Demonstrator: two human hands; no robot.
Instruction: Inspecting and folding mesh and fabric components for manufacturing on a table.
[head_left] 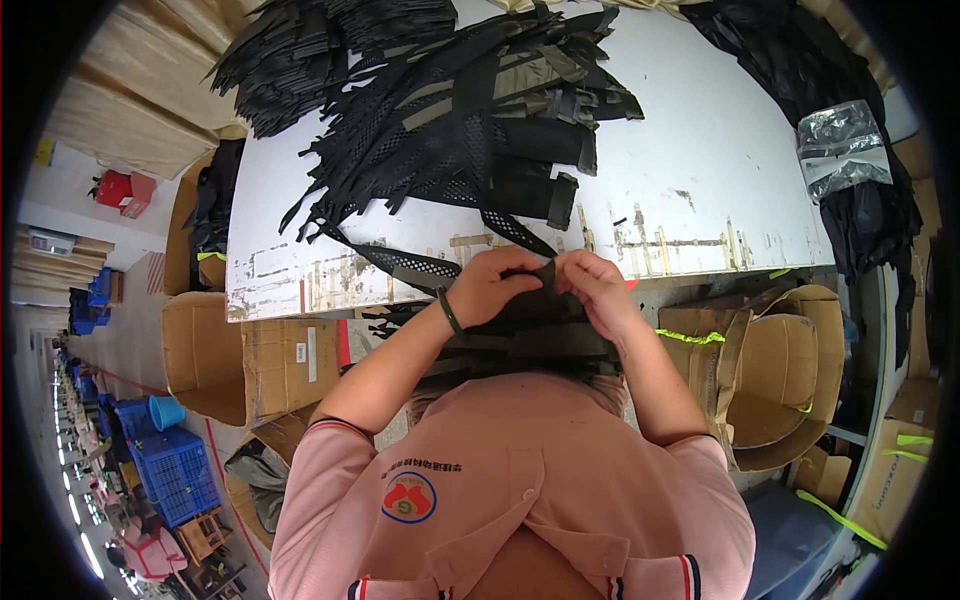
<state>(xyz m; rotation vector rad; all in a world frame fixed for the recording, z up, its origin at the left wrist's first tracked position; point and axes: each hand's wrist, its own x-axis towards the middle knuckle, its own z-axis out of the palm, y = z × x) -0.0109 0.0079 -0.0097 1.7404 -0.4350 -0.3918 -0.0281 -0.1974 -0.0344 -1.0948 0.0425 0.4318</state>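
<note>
At the near edge of the white table [690, 220], my left hand [492, 288] is closed on a piece of black fabric [535, 305]. Close beside it, my right hand [598, 288] pinches the same piece, thumb and fingers pressed together. The fabric hangs below both hands toward my lap, partly hidden by them. Black mesh strips [400, 262] run from near my hands back to a large pile of black mesh and webbing pieces [440, 130]. Several pieces in that pile have grey-green bands, and some ends show what look like buckles.
Behind lies a stack of black strips [290, 70]. Black fabric and a clear plastic bag [845, 150] hang over the right edge. Open cardboard boxes stand below the table at left [205, 350] and right [785, 375]. Blue crates [170, 475] stand farther left.
</note>
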